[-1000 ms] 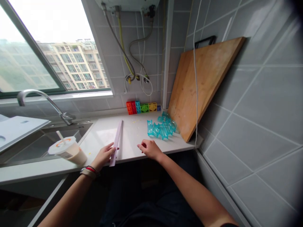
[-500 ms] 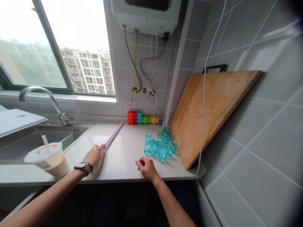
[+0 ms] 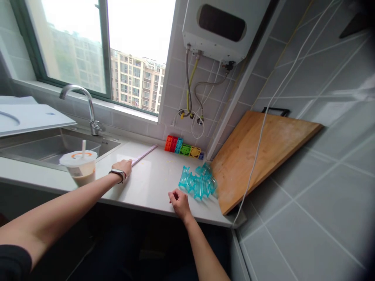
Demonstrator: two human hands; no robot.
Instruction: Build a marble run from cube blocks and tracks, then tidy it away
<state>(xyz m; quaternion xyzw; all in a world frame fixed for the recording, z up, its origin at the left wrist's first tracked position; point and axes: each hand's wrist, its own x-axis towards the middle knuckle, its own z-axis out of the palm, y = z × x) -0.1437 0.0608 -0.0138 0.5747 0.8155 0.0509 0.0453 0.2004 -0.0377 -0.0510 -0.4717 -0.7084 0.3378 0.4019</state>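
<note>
My left hand (image 3: 123, 168), with a watch on its wrist, is closed on the near end of a long thin pale purple strip (image 3: 144, 155) lying on the white counter. My right hand (image 3: 179, 201) rests at the counter's front edge, its fingers curled; whatever they hold, if anything, is hidden. Just beyond it lie several clear teal plastic pieces (image 3: 199, 184) in a cluster. At the back stands a row of coloured blocks (image 3: 185, 150), red, blue, green, yellow and dark blue.
A lidded cup (image 3: 80, 168) with a straw stands left, by the sink (image 3: 55, 146) and faucet (image 3: 91, 109). A large wooden board (image 3: 260, 152) leans on the right wall, a white cord (image 3: 258, 150) hanging before it. Small yellow bits dot the counter.
The view has tilted and turned left, so the scene sits differently. My left hand still holds the strip, which now looks thinner. My right hand stays curled near the teal pieces.
</note>
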